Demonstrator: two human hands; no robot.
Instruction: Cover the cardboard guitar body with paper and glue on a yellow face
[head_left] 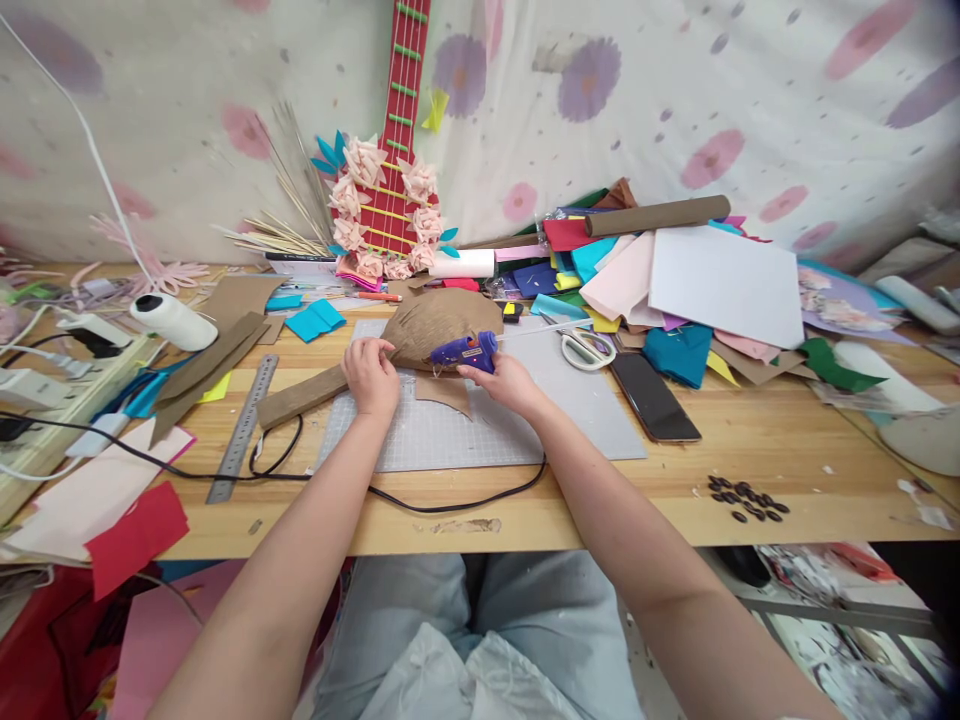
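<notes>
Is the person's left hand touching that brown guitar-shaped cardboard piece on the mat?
Touching. In the head view, the left hand rests on the brown guitar-shaped cardboard piece where its neck meets the body, with no gap visible between them.

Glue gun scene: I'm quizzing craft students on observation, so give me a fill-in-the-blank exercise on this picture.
1. The right hand holds a glue gun whose body is ____.
2. The left hand presses on a brown ____ shape.
3. Both hands work over a grey cutting ____.
4. Right of the scissors lies a dark ____.

Missing words: blue; cardboard; mat; phone
</notes>
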